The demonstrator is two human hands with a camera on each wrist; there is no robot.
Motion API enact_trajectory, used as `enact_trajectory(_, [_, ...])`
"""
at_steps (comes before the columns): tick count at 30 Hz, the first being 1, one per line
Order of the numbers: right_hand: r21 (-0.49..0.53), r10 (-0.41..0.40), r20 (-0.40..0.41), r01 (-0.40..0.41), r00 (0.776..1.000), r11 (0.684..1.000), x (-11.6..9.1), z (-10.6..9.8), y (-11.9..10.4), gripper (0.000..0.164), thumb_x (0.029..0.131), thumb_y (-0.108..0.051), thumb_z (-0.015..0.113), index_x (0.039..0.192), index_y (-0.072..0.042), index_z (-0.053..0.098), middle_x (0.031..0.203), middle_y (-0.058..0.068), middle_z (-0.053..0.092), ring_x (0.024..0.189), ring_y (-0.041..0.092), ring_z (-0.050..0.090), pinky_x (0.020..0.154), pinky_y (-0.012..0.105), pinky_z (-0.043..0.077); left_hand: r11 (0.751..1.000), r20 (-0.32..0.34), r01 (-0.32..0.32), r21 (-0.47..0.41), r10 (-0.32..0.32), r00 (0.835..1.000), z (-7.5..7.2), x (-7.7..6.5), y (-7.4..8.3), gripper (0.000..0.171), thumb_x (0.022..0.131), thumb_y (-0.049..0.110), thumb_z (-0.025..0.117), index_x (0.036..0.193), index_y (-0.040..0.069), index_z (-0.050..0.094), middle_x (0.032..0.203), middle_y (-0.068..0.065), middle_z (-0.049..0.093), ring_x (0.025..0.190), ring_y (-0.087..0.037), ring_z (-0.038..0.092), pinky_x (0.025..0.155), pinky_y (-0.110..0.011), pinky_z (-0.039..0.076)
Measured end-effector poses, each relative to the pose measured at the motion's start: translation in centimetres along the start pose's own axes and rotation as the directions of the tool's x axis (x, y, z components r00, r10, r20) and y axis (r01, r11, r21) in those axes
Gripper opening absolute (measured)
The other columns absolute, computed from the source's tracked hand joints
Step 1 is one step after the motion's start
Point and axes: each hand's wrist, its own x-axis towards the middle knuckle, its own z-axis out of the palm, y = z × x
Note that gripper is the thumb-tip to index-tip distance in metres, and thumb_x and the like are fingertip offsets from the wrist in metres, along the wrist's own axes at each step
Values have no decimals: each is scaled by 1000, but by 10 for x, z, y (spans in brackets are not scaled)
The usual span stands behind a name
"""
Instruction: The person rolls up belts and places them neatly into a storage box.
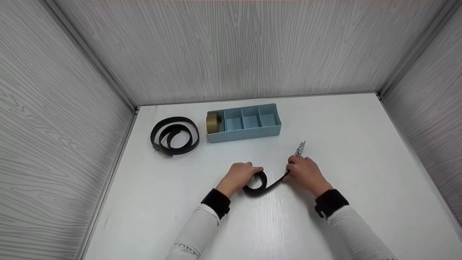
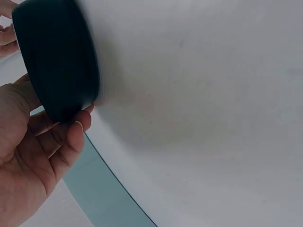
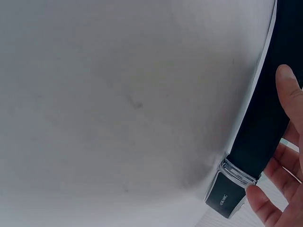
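Observation:
A black belt (image 1: pixel 255 193) stands on its edge on the table, one end wound into a round coil and the rest running out to the right. My left hand (image 1: pixel 240 175) holds the coil from its left side; in the left wrist view the thumb goes inside the coil and the fingers (image 2: pixel 66 146) curl at its outer face. My right hand (image 1: pixel 306 174) grips the strap close to the silver buckle (image 1: pixel 300 148), which sticks out beyond the fingers. The right wrist view shows the thumb on the strap's near face and fingertips at the buckle (image 3: pixel 225 195).
Behind the hands sits a blue divided organizer box (image 1: pixel 245 134), with a brown roll (image 1: pixel 212 124) in its leftmost compartment. A second black belt (image 1: pixel 155 134) lies loosely coiled at the back left. Wood-grain panels (image 1: pixel 231 54) wall the white table (image 1: pixel 379 173) at the back and sides.

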Motion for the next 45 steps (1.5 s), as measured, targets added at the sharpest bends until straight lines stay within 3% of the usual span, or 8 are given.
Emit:
enact_trajectory(10, [30, -158, -19, 159, 987, 987, 2, 2, -21, 22, 69, -13, 87, 86, -13, 73, 96, 4, 61, 92, 26, 58, 80, 44, 44, 999, 17, -13, 48, 12, 1000, -1, 10, -2, 26, 96, 17, 57, 115, 30, 68, 87, -6, 63, 73, -25, 61, 63, -37, 48])
enact_trajectory(15, [100, -289, 16, 286, 957, 953, 5, 5, -36, 16, 70, -19, 85, 82, -15, 74, 87, -1, 64, 84, 21, 60, 81, 42, 45, 998, 15, -30, 59, 29, 999, -1, 12, -4, 26, 95, 18, 55, 114, 31, 67, 88, -6, 63, 72, -25, 60, 62, -37, 48])
enact_trajectory(20, [82, -230, -1, 229, 973, 970, 8, 8, -34, 11, 71, -17, 81, 76, -15, 71, 75, -2, 62, 72, 20, 60, 75, 39, 45, 995, 6, -71, 66, 70, 997, 0, 11, -4, 31, 95, 16, 55, 118, 33, 67, 89, -5, 62, 72, -24, 60, 63, -35, 48])
enact_trajectory(24, [43, -200, -7, 200, 980, 979, 10, 8, -31, 21, 77, -7, 77, 96, -15, 70, 81, 1, 62, 73, 21, 60, 73, 39, 46, 995, 32, -73, 71, 71, 997, 1, 11, -4, 35, 96, 13, 55, 122, 34, 66, 91, -4, 63, 75, -21, 60, 66, -34, 49])
enact_trajectory(30, [-4, -313, 26, 313, 949, 950, 11, 11, -33, 50, 84, 3, 69, 123, -28, 69, 88, 4, 55, 72, 19, 54, 70, 37, 43, 997, 52, -55, 48, 53, 997, 2, 13, -4, 38, 97, 12, 54, 126, 34, 65, 98, -2, 64, 82, -19, 62, 73, -33, 50])
enact_trajectory(34, [36, -329, 0, 329, 944, 944, 14, 13, -35, 43, 79, 2, 74, 112, -26, 75, 91, 4, 59, 79, 18, 59, 72, 37, 44, 999, 6, 9, -39, -9, 1000, 3, 11, -6, 33, 96, 10, 57, 128, 19, 63, 101, -4, 67, 88, -21, 65, 78, -34, 51])
enact_trajectory(39, [84, -328, -13, 328, 945, 941, 19, 13, -38, 31, 77, -3, 76, 104, -19, 78, 94, 2, 68, 85, 17, 64, 71, 35, 44, 971, -54, 180, -159, -190, 980, 3, 6, -5, 11, 92, 16, 69, 97, 6, 66, 88, -8, 66, 82, -24, 65, 73, -36, 51])
enact_trajectory(45, [53, -304, -10, 304, 953, 951, 18, 16, -39, 27, 80, -7, 74, 104, -19, 78, 81, -1, 69, 75, 17, 62, 67, 35, 42, 950, -27, 288, -122, -293, 956, 1, -1, 0, 6, 87, 12, 71, 90, 6, 71, 85, -9, 68, 79, -26, 66, 69, -37, 52])
